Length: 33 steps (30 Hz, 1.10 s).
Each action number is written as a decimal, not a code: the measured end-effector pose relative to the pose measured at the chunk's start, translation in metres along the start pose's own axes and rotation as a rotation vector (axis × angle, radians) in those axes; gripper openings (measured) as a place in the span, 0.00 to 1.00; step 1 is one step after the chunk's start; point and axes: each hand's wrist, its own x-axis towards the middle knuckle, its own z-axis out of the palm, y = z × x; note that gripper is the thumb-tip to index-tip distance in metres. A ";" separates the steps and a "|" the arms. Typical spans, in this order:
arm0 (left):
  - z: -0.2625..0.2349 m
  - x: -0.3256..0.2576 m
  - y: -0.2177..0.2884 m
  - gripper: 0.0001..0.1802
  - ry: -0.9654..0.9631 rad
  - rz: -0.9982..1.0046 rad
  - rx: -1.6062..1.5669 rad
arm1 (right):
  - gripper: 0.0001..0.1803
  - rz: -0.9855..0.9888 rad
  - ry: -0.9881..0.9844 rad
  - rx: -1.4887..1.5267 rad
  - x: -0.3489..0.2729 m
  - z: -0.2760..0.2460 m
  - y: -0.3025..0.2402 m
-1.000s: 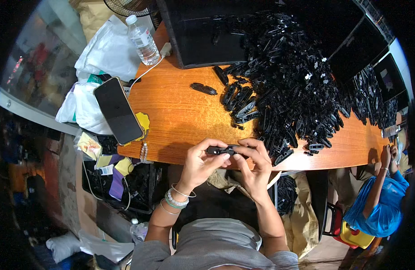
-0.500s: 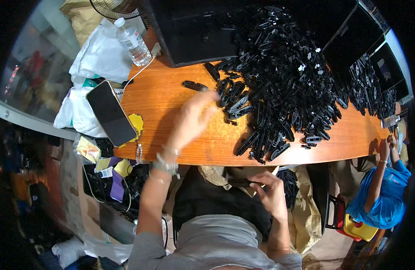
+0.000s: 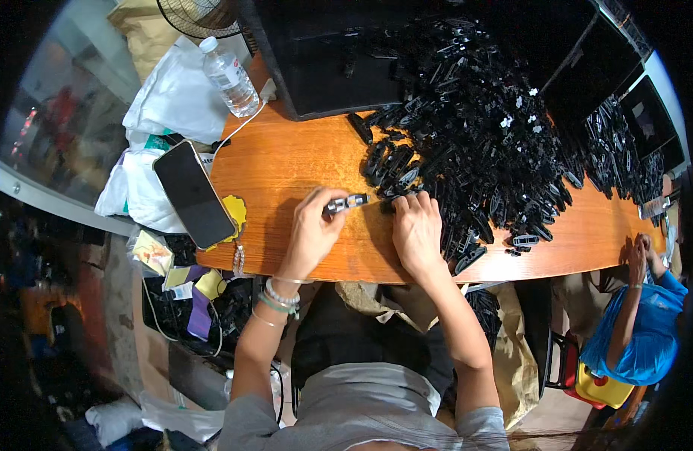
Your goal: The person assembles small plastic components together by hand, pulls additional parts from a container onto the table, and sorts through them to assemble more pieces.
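My left hand (image 3: 314, 234) is over the wooden table with its fingers closed round a small elongated black plastic part (image 3: 349, 203), whose lit side looks greyish. My right hand (image 3: 419, 234) is to its right, back of the hand up, fingers curled down at the near left edge of a large heap of black plastic parts (image 3: 481, 128). A dark piece shows beside its fingertips, but what those fingers grip is hidden. Several longer black parts (image 3: 391, 167) lie loose just beyond both hands.
A smartphone (image 3: 194, 194) lies at the table's left, near a water bottle (image 3: 230, 79) and white plastic bags (image 3: 170, 94). A black bin (image 3: 331, 79) stands behind. Below the table edge is a brown paper bag (image 3: 511, 361). Another person in blue (image 3: 639, 331) sits at far right.
My left hand has drawn back from the heap toward me, now holding a black plastic part. My right hand has risen from above my lap to the heap's edge. The single loose part on the left is gone.
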 end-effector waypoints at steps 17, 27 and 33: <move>-0.001 -0.057 0.018 0.13 -0.105 -0.162 -0.477 | 0.08 -0.044 0.109 0.912 -0.032 -0.048 -0.026; 0.002 -0.062 0.030 0.29 -0.172 -0.368 -0.898 | 0.11 0.072 0.140 0.929 -0.049 -0.058 -0.037; -0.003 -0.059 0.026 0.19 -0.257 -0.249 -0.790 | 0.11 0.061 0.134 0.905 -0.054 -0.060 -0.033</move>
